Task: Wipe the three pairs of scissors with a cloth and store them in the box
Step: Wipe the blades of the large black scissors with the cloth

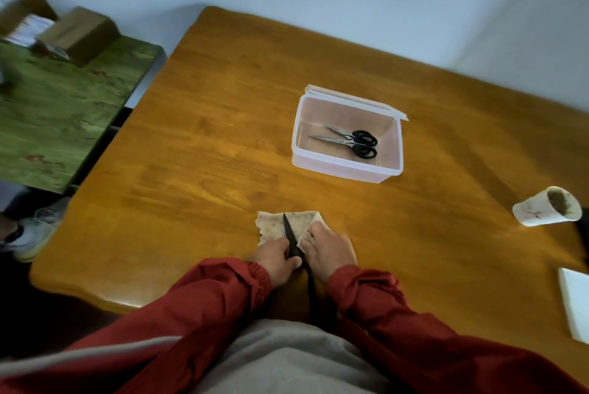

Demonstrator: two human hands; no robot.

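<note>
A clear plastic box (347, 167) stands open on the wooden table (191, 145), its lid behind it. Black-handled scissors (350, 140) with silver blades lie inside; I cannot tell whether they are one pair or two. Near the table's front edge a stained beige cloth (272, 226) lies spread out. An all-black pair of scissors (288, 232) rests on it, tip pointing away from me, handle end running back between my wrists. My left hand (275, 261) grips these scissors at their middle. My right hand (328, 250) holds a folded corner of the cloth against the blade.
A dirty paper cup (545, 208) lies on its side at the right. A white flat object (577, 304) sits at the right edge. To the left, a green table (63, 113) carries cardboard boxes (83, 33). A person's shoe (32, 231) is on the floor.
</note>
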